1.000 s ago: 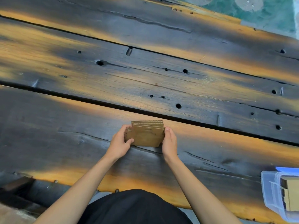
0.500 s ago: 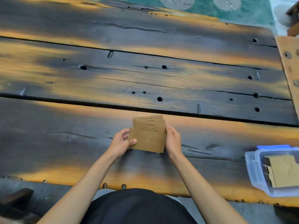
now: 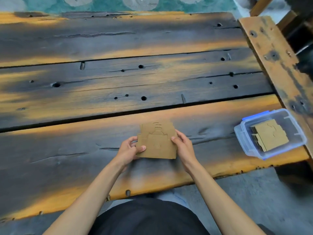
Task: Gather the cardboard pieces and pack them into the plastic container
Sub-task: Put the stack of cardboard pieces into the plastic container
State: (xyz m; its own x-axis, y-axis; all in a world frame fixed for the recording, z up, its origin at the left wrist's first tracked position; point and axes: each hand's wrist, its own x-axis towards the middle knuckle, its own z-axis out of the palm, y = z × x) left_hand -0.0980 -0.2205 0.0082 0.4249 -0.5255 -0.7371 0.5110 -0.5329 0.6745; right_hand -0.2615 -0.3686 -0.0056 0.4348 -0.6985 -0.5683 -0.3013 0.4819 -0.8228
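Both hands gripped a stack of cardboard pieces (image 3: 156, 144) above the near tabletop (image 3: 67, 150): left hand (image 3: 129, 150) pinching the left edge, right hand (image 3: 182, 145) the right, likely squaring them for the plastic container (image 3: 245, 141), well right, already holding some.

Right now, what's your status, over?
Left hand and right hand gripping cardboard stack. Open plastic container right, partly filled. Path clear.
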